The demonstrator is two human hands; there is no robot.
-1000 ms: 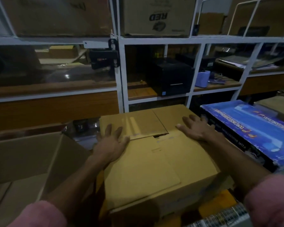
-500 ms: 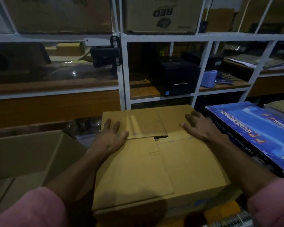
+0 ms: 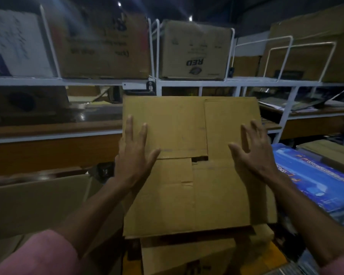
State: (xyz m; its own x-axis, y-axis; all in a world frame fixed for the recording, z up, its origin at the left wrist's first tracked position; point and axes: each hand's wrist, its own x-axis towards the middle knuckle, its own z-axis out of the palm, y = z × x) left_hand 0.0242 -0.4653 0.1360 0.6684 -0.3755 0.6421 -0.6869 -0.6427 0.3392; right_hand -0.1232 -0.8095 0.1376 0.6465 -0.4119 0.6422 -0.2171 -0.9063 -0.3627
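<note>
With left fingers (image 3: 130, 129) and right fingers (image 3: 255, 132) spread wide on its flaps, the plain brown cardboard box (image 3: 187, 195) is folded shut, not yet taped.

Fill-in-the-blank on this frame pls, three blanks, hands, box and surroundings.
The left hand lies flat on the ____ face of the cardboard box. The long box beside the right hand is coloured ____. A shelf carton above bears the upside-down word ____.
Missing words: top; blue; RED.
</note>
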